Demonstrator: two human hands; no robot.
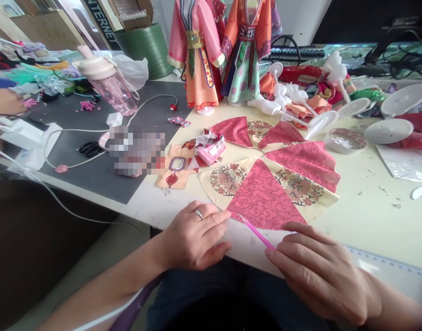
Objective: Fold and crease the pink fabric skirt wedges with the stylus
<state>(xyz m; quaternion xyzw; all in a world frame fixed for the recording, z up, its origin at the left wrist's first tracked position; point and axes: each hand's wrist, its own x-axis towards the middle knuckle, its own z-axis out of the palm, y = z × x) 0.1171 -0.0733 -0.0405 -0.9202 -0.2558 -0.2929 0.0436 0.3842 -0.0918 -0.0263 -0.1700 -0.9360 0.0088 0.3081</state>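
A round skirt cloth (283, 174) of pink and cream wedge panels lies spread on the table (379, 202) in front of me. My right hand (317, 271) is closed on a thin pink stick (257, 233) whose tip touches the cloth's near edge. My left hand (193, 234), with a ring on it, rests at the table's edge with its fingers pressed flat beside that same near edge.
Two dressed dolls (224, 50) stand at the back. White doll stands (386, 131), fabric scraps (193, 156), a pink bottle (109, 82), scissors (88, 148), a green tape roll (147, 48) and cables lie around. Another person's hand (4, 102) shows far left.
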